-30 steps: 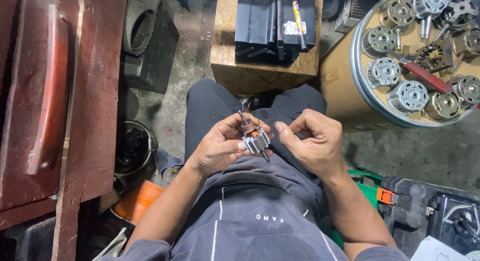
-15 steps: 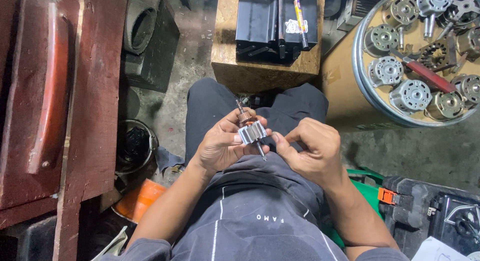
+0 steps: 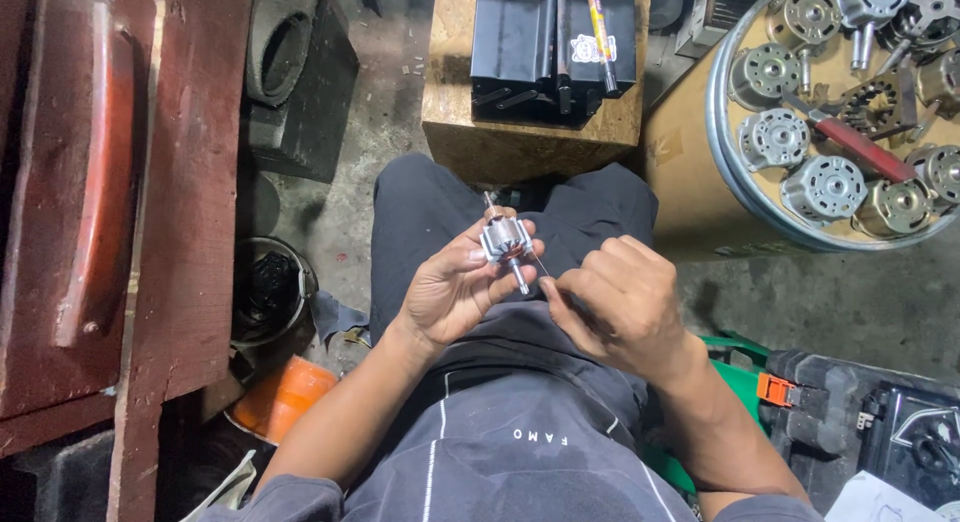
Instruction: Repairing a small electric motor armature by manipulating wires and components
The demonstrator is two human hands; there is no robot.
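while the left hand (image 3: pixel 455 287) now grips the small motor armature (image 3: pixel 503 240) at its fingertips, raised from the lap since a second ago, the right hand (image 3: pixel 620 302) has drawn back, pinching a thin wire (image 3: pixel 542 267) off it.

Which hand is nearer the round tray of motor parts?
Right. The right hand sits below-left of the tray; the left hand, holding the small rotor, is farther left.
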